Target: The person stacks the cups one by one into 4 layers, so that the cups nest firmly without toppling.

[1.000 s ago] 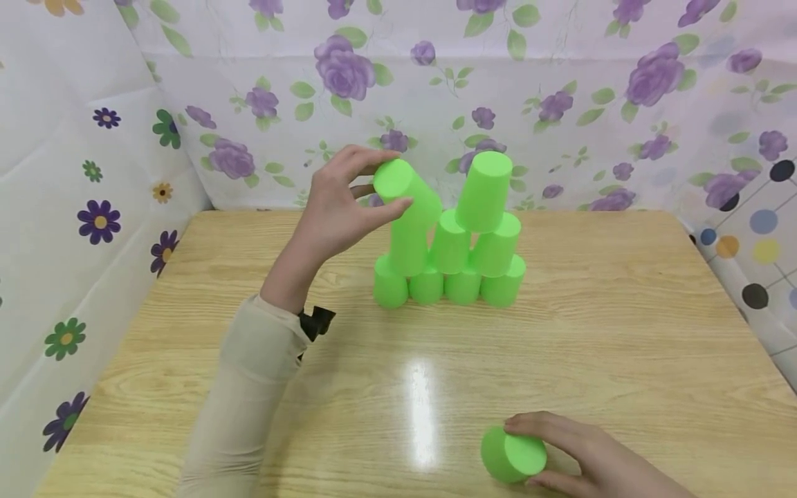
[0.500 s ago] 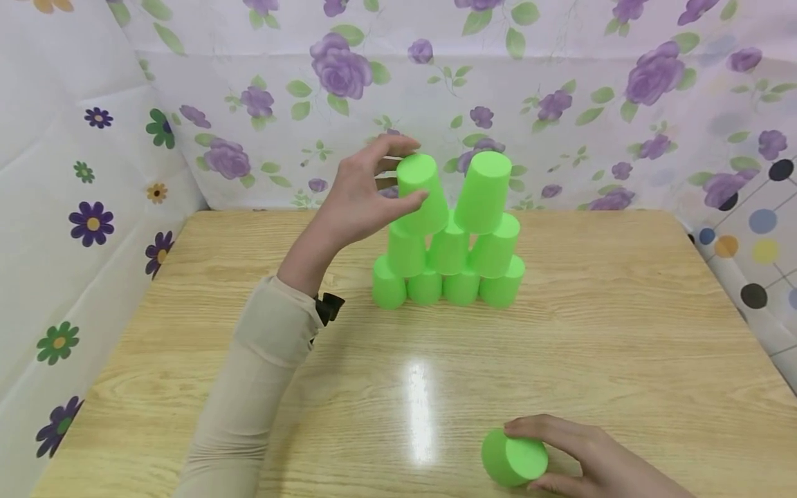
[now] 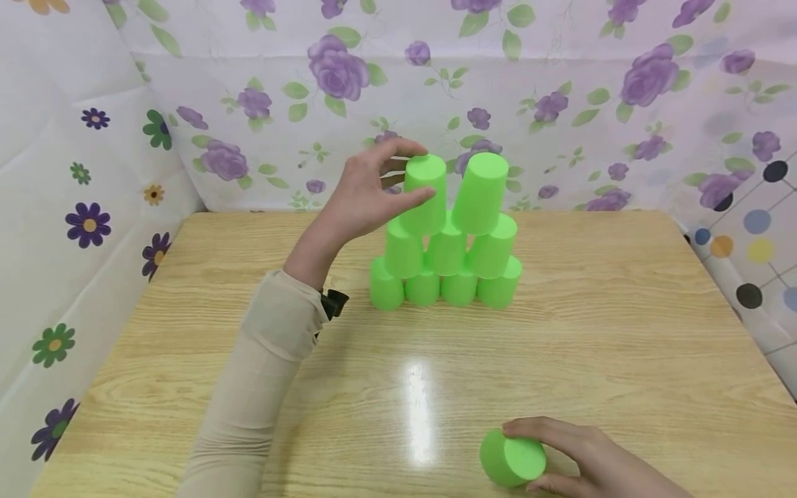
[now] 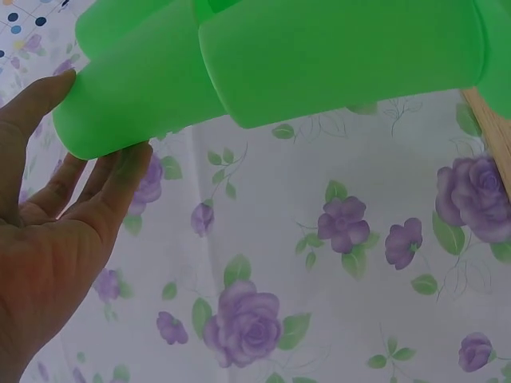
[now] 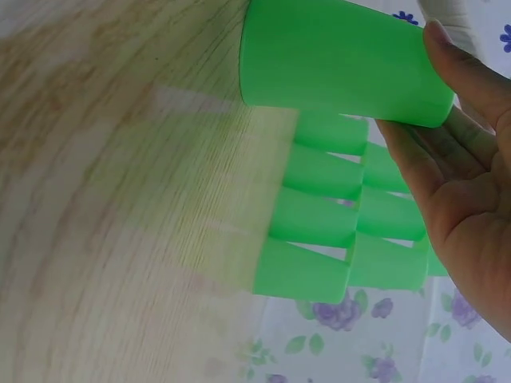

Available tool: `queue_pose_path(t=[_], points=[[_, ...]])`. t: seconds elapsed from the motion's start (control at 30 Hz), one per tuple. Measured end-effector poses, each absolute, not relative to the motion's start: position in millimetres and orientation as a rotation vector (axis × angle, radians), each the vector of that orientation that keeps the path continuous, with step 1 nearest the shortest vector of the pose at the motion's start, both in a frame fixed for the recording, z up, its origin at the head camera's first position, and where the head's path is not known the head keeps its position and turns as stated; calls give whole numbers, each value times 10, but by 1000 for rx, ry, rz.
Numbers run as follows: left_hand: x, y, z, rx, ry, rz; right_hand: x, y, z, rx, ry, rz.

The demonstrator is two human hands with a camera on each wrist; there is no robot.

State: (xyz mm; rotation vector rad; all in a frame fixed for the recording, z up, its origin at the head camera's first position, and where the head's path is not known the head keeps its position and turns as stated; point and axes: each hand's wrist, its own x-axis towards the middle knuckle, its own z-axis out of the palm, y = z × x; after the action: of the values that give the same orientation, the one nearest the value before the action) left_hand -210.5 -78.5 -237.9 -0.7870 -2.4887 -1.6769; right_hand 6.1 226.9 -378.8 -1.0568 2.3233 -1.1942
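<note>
A green cup stands upside down at the left of the third row of a cup pyramid. My left hand pinches it near its closed end, thumb on the near side. In the left wrist view, this cup meets the cup under it. Close to the table's front, my right hand holds another green cup, closed end up, between thumb and fingers. The right wrist view shows this cup with its wide rim toward the table; whether it touches the wood I cannot tell.
Beside the left-held cup, another inverted cup tops the pyramid's right side. The wooden table is backed by a flowered cloth, with more patterned cloth on the left.
My left hand has moved right with its cup, which was tilted and now stands nearly upright on the second row. My right hand and its cup have stayed in place.
</note>
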Motion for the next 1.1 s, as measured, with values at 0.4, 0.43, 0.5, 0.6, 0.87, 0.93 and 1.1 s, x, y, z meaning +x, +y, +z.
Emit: queue_pose_path(t=[0.4, 0.43, 0.5, 0.6, 0.87, 0.93, 1.1], points=[[-2143, -771, -2412, -806, -2493, -1650, 44, 2253, -3774, -1094, 2383, -1126], [-2149, -772, -2421, -807, -2488, -1653, 44, 2256, -3768, -1103, 2398, -1107], [-2153, -770, -2432, -804, -2481, -1661, 36, 2264, -3750, -1127, 2412, -1078], [-2159, -757, -2450, -797, -2475, -1669, 13, 2271, -3704, -1101, 2420, -1024], [-2166, -712, -2484, -810, -2466, -1686, -112, 2322, -3508, -1198, 2516, -900], [-2164, -717, -2482, -806, -2479, -1683, -191, 2334, -3409, -1325, 2581, -893], [-2159, -748, -2479, -781, -2496, -1703, -450, 2346, -2920, -1537, 2720, -856]])
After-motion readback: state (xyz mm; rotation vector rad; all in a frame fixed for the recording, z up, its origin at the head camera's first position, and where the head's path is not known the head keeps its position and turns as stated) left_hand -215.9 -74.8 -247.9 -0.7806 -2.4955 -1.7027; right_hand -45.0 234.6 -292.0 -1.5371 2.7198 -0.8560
